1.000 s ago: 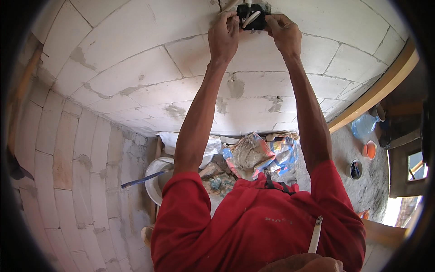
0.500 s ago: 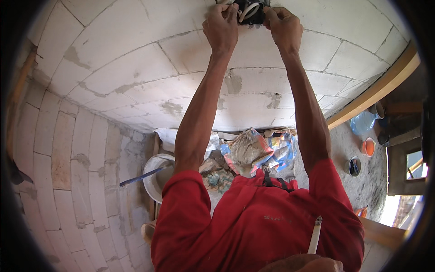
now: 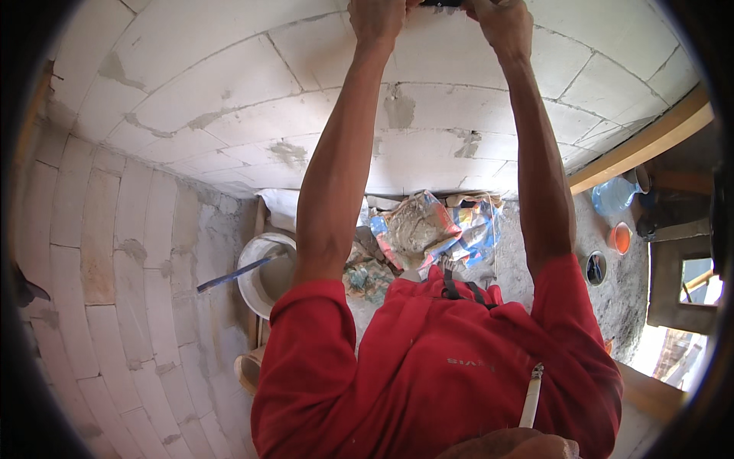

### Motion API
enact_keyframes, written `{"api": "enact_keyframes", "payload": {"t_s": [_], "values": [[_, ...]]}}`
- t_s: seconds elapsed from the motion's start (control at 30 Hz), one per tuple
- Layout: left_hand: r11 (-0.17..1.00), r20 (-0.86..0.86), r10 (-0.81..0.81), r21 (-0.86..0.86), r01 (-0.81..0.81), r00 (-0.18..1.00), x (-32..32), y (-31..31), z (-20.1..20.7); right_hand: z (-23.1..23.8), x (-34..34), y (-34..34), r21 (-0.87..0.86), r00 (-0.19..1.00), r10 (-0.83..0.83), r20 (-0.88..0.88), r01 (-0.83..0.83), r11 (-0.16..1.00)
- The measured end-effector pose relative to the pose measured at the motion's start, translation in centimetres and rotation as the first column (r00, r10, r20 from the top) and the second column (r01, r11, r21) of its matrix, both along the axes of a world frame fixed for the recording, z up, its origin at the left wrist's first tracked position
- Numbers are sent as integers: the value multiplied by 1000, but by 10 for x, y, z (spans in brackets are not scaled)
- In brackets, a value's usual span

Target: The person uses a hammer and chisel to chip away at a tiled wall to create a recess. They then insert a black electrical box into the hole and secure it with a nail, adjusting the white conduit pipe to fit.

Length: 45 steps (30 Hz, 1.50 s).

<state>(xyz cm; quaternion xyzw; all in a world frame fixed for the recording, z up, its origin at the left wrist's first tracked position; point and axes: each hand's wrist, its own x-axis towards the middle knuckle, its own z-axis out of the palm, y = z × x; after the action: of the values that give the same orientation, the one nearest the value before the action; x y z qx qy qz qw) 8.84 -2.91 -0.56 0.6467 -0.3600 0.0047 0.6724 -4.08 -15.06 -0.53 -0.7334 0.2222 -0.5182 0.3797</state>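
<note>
Both my arms reach up the block wall to a black electrical box (image 3: 442, 3), of which only the lower edge shows at the top of the view. My left hand (image 3: 378, 21) is at the box's left side, its fingers mostly cut off by the frame and one fingertip against the box. On the other side my right hand (image 3: 502, 27) has curled fingers pressed to the box's right edge. The cable inside the box is out of sight now.
Pale block wall (image 3: 336, 115) rises ahead, meeting a side wall (image 3: 115, 252) at left. Below are a white basin (image 3: 247, 281) with a blue-handled tool (image 3: 233, 275), and a torn sack (image 3: 417, 229) of grey material. Rightward lie a wooden beam (image 3: 650, 145), a blue bottle (image 3: 612, 197) and an orange bucket (image 3: 620, 239).
The view has tilted, so the wall, hands and box sit higher in the picture. The box and its white cable are now mostly cut off. Both hands stay at its sides.
</note>
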Motion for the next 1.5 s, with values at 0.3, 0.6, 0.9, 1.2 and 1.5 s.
{"api": "enact_keyframes", "payload": {"t_s": [0.3,0.6,0.9,1.2,1.5], "values": [[967,-61,-110,-238,93,992,5,-11,-20,-2,7,-7,196,979,163,122,-185,963],[969,241,192,-201,-145,951,-12,-12,-15,4,4,-8,327,980,183,79,-199,924],[966,-45,236,-98,-240,971,-15,-19,-5,-2,0,-6,211,991,123,44,-130,969],[957,4,287,51,-286,958,-23,-7,4,-12,-25,-4,195,976,206,73,-217,957],[957,110,290,-56,-286,951,-5,-14,-7,-70,-86,-15,282,985,160,-59,-137,950]]}}
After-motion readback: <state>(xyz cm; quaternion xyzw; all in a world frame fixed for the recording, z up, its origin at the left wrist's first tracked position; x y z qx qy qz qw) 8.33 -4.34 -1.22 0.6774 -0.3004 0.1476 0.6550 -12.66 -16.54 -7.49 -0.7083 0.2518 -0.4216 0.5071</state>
